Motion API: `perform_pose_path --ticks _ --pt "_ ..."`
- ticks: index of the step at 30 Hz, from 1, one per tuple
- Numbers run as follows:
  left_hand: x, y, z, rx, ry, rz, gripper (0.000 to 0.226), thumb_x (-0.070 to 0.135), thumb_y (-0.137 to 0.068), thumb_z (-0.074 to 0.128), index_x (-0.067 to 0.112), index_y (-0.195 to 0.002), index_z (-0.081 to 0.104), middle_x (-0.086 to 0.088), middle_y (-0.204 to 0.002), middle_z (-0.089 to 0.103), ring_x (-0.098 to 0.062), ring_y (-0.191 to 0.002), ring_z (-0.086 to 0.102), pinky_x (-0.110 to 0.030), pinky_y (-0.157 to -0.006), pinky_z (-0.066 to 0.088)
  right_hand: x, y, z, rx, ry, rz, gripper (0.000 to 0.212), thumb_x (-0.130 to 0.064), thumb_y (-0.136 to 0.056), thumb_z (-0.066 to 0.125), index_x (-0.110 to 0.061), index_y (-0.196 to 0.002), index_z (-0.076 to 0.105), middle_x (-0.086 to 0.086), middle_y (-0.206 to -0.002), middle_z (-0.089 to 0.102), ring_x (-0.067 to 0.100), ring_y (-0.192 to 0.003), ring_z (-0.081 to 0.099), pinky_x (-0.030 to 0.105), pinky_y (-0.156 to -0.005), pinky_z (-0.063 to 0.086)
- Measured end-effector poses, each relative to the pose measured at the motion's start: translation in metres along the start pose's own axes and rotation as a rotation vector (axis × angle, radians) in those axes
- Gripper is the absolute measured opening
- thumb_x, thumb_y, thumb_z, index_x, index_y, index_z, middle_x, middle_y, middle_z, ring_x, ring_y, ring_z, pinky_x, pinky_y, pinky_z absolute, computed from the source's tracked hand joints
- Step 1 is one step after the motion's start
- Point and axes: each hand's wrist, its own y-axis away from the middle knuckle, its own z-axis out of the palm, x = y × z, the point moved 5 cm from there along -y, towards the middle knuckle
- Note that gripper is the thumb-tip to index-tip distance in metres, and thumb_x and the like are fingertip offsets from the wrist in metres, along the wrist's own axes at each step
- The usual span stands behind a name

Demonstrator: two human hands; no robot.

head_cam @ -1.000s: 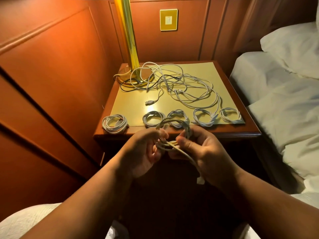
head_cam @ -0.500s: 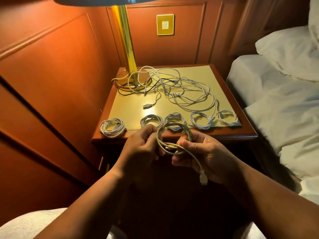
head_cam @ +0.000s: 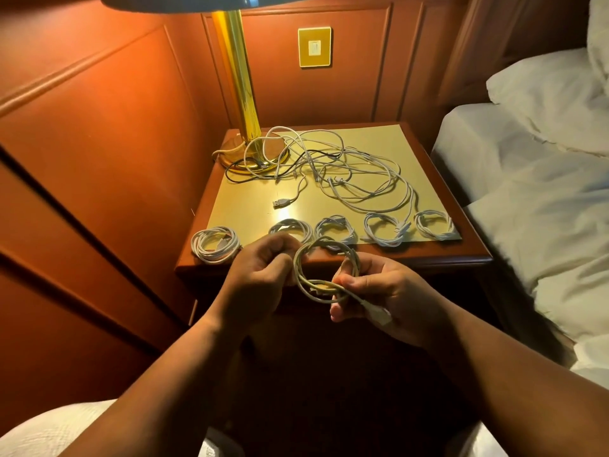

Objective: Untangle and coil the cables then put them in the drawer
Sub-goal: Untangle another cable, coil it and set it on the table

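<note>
Both hands grip one thin white cable coil [head_cam: 324, 270], held upright in the air just in front of the near edge of the wooden bedside desk [head_cam: 468, 255]. The left hand [head_cam: 263, 272] has its fingers curled round the left side of the loop; the right hand [head_cam: 385, 298] pinches the lower right side between thumb and fingers, and the free tail with its white plug [head_cam: 379, 314] lies across the right palm.

Judged step: securing the coil with its tail. To do this well:

- Keep the left-hand grip firm on the stacked turns so the loop does not spring apart.
- Pass the tail through the loop and wrap it round the bundle — snug, not tight enough to kink the cable.
- Leave the plug lying flat against the turns rather than sticking out, so it does not snag in the drawer.

Five finished white cable coils lie in a row along the near edge of the desk: one on the bare wood at the left [head_cam: 215, 247], four on the pale yellow mat [head_cam: 418, 153]. The coil in hand probably belongs beside them.

Farther back, a loose tangle of white cables with one black strand [head_cam: 329, 169] spreads across the mat and round the base of the brass lamp [head_cam: 242, 90]; a metal USB plug [head_cam: 281, 203] points out of it toward the left. That tangle remains to be separated. The drawer is not clearly visible below the hands.
</note>
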Motion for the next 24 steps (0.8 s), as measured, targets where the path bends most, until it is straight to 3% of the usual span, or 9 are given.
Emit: perform_pose_path --ticks 2,4,7,12,17,20,24 --pt "0.004 0.003 0.002 -0.022 0.288 -0.049 0.02 0.005 -0.079 0.049 0.005 -0.094 0.062 -0.006 -0.071 0.061 -0.021 -0.066 0.059 -0.029 -0.061 0.053 -0.002 0.001 0.0 -0.035 0.052 -0.022 0.006 -0.01 -0.087 0.06 -0.006 -0.087 0.064 0.014 -0.08 0.063 0.027 -0.074 0.063 0.035 -0.071 0.056" --pt "0.006 0.005 0.012 -0.037 0.672 -0.136 0.039 0.0 -0.08 0.05 0.01 -0.118 0.055 -0.003 -0.072 0.061 -0.015 -0.062 0.06 -0.026 -0.057 0.054 -0.005 0.001 -0.002 -0.034 0.044 -0.043 0.009 -0.011 -0.086 0.059 -0.004 -0.091 0.061 0.016 -0.078 0.06 0.027 -0.071 0.062 0.034 -0.069 0.056" --pt "0.003 0.009 0.018 0.032 0.835 -0.221 0.044 0.001 -0.09 0.042 0.017 -0.13 0.051 -0.006 -0.071 0.065 -0.013 -0.057 0.06 -0.024 -0.051 0.053 -0.006 0.001 -0.004 -0.021 0.061 -0.072 0.006 -0.011 -0.086 0.06 -0.005 -0.088 0.062 0.013 -0.076 0.061 0.025 -0.07 0.061 0.032 -0.068 0.055" --pt "0.005 0.006 0.01 0.093 0.636 -0.098 0.053 -0.001 -0.09 0.043 0.024 -0.136 0.047 0.001 -0.065 0.035 -0.011 -0.055 0.033 -0.024 -0.052 0.031 -0.002 -0.001 -0.005 -0.039 0.121 -0.096 0.007 -0.012 -0.083 0.061 -0.006 -0.083 0.063 0.015 -0.08 0.058 0.024 -0.073 0.06 0.034 -0.07 0.052" --pt "0.014 0.008 0.003 0.102 0.54 0.006 0.051 0.0 -0.085 0.045 0.023 -0.131 0.049 0.001 -0.062 0.032 -0.011 -0.05 0.029 -0.021 -0.043 0.028 -0.003 -0.002 -0.004 -0.067 0.193 -0.107 0.013 -0.014 -0.082 0.064 -0.002 -0.087 0.062 0.015 -0.083 0.06 0.024 -0.077 0.061 0.034 -0.072 0.052" --pt "0.02 0.005 0.0 0.079 0.258 0.036 0.048 -0.013 -0.093 0.038 0.02 -0.124 0.053 0.003 -0.057 0.04 -0.01 -0.047 0.034 -0.02 -0.041 0.033 -0.001 -0.005 -0.005 -0.019 0.356 -0.14 0.018 -0.015 -0.086 0.063 0.002 -0.091 0.062 0.012 -0.085 0.061 0.02 -0.077 0.059 0.031 -0.072 0.051" --pt "0.026 0.004 -0.005 -0.006 -0.233 0.188 0.037 -0.007 -0.097 0.043 0.02 -0.12 0.054 0.007 -0.058 0.048 -0.004 -0.047 0.04 -0.017 -0.043 0.035 -0.004 -0.003 -0.006 0.006 0.424 -0.177 0.013 -0.005 -0.094 0.057 0.005 -0.088 0.062 0.005 -0.078 0.063 0.013 -0.074 0.059 0.022 -0.066 0.05"
